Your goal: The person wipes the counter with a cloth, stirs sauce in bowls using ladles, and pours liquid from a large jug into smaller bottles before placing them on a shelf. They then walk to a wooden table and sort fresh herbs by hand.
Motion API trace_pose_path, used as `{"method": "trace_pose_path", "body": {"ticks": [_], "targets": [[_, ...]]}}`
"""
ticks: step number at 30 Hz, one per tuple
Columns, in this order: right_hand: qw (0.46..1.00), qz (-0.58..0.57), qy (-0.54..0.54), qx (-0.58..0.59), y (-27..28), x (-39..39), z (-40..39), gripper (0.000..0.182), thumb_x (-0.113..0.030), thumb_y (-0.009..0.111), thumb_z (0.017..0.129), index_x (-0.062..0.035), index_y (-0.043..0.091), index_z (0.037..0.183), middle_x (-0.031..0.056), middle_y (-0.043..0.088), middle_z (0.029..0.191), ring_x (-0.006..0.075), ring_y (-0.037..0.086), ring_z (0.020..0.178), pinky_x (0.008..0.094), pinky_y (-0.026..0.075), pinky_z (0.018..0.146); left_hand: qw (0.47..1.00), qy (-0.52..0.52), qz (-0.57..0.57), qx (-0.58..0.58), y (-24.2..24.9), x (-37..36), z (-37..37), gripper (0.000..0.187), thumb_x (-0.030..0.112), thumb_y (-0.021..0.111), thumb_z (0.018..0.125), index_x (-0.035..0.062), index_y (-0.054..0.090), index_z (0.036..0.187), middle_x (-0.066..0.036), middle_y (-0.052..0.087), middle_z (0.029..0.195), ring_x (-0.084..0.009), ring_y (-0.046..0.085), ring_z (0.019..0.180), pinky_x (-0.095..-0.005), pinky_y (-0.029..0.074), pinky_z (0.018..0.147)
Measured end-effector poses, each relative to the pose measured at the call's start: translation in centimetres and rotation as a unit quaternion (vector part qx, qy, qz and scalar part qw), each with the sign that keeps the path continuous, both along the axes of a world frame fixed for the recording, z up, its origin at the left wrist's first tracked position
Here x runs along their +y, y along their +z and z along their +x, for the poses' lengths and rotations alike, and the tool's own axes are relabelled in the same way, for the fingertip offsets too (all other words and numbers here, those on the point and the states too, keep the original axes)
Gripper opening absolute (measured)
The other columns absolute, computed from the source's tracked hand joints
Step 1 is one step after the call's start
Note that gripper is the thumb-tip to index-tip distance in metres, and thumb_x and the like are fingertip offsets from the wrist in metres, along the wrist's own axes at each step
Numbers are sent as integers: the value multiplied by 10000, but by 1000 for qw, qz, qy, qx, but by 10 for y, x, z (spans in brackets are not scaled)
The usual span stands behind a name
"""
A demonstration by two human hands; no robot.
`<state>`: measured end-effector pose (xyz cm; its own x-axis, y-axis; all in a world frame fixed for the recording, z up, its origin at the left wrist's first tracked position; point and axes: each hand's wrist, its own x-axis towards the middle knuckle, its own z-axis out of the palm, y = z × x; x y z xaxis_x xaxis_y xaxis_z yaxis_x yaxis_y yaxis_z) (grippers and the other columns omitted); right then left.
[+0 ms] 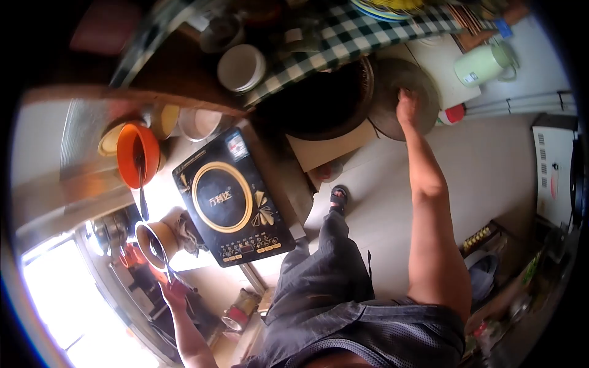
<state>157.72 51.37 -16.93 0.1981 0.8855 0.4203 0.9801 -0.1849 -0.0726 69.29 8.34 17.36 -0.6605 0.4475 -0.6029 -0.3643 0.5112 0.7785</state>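
My right hand (407, 109) is closed on the knob in the middle of a large round grey lid (383, 113). The lid is beside the dark opening of a big cooking pot (367, 83), overlapping its right rim in this view. At the lower left, my left hand (176, 295) is closed around the handle of a small saucepan (164, 238) with a pale, tan outer wall. A crumpled cloth (191, 233) lies against the saucepan, next to a black induction cooker (236, 199) with gold markings.
An orange bowl (130, 161) with a ladle (142, 187) in it stands left of the cooker. White bowls (241, 67) sit near a checked cloth (331, 43). A green thermos jug (485, 65) stands at upper right. My sandalled foot (338, 196) is on the floor.
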Motion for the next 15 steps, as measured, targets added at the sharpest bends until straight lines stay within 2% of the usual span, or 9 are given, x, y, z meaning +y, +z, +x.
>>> {"method": "trace_pose_path", "body": {"ticks": [2, 4, 7, 8, 9, 10, 11, 12, 15], "targets": [[995, -31, -18, 88, 32, -6, -13, 230, -93, 514, 900, -53, 661, 1072, 161, 672, 1008, 359, 581, 1045, 471, 462, 904, 997, 61, -13, 47, -3, -1, -4, 518, 580, 475, 947, 91, 559, 1097, -47, 616, 886, -183, 585, 769, -311, 479, 657], [992, -121, 20, 41, 70, -12, -29, 183, -198, 551, 927, -70, 666, 990, 225, 641, 944, 403, 634, 915, 487, 511, 764, 999, 31, 20, -10, 2, -3, -12, 504, 556, 469, 959, 87, 562, 1119, -57, 635, 924, -190, 604, 800, -308, 493, 683], [978, -42, 94, 181, 172, -49, -115, 318, -336, 564, 958, -30, 647, 946, 228, 653, 860, 422, 617, 834, 492, 490, 705, 995, 56, 68, -44, -3, -8, -35, 432, 500, 556, 938, 87, 602, 1054, -66, 657, 963, -239, 633, 872, -349, 519, 750], [949, -106, 123, 269, 219, -67, -151, 359, -377, 555, 968, -28, 636, 946, 218, 644, 838, 405, 619, 790, 450, 486, 677, 994, 67, 73, -47, -6, -11, -49, 435, 495, 572, 929, 85, 593, 1072, -78, 658, 966, -240, 634, 876, -358, 522, 770], [915, -117, 187, 338, 232, -83, -174, 320, -316, 535, 999, -5, 613, 999, 118, 634, 763, 222, 615, 667, 345, 496, 632, 992, 78, 80, -53, -12, -17, -59, 441, 490, 588, 921, 83, 583, 1089, -91, 659, 969, -240, 635, 880, -366, 525, 790], [905, -157, 187, 348, 273, -105, -216, 288, -284, 535, 1002, -6, 609, 997, 54, 583, 718, 109, 549, 643, 286, 472, 584, 992, 80, 85, -55, -17, -19, -69, 450, 486, 604, 913, 80, 574, 1107, -104, 660, 972, -241, 636, 884, -374, 528, 810], [848, -205, 187, 452, 305, -129, -254, 192, -216, 572, 981, -36, 635, 961, 76, 644, 744, 155, 589, 628, 291, 461, 563, 990, 83, 93, -63, -22, -22, -78, 462, 481, 620, 905, 78, 565, 1124, -116, 661, 975, -242, 637, 888, -383, 531, 830], [825, -213, 218, 476, 325, -152, -292, 142, -182, 601, 962, -45, 641, 962, 20, 624, 732, 82, 549, 631, 246, 460, 571, 996, 60, 53, -50, -31, -25, -93, 521, 477, 633, 897, 55, 524, 1184, -161, 658, 1051, -272, 643, 959, -395, 529, 866], [784, -210, 376, 448, 362, -209, -409, 191, -136, 717, 873, -24, 633, 1003, 54, 640, 722, 129, 599, 605, 275, 492, 566, 988, 33, 104, -106, -42, -10, -102, 590, 485, 566, 932, 26, 443, 1283, -229, 590, 1218, -337, 615, 1097, -424, 513, 934]]}}
